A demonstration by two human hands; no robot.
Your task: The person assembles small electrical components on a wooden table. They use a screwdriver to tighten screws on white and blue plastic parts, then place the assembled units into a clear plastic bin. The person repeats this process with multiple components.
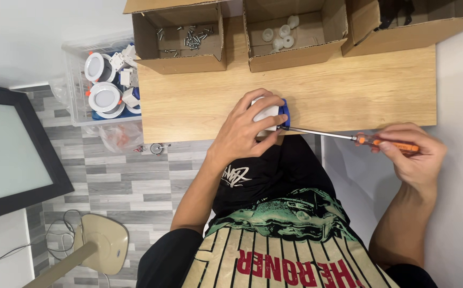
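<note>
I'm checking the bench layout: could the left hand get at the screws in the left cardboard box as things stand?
Probably yes: bare wooden tabletop lies between the left hand and the open-topped box of screws, but that hand is gripping the white and blue fitting.

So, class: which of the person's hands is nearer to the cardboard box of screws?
Left. The left hand grips a white lamp part just below the screw box; the right hand holds the screwdriver far off to the side.

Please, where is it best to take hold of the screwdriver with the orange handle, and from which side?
Probably by its thick handle, coming from the right. The orange-handled screwdriver lies almost level, its thin metal shaft pointing left into the white and blue round fitting under the left hand. The right hand grips that handle end.
</note>
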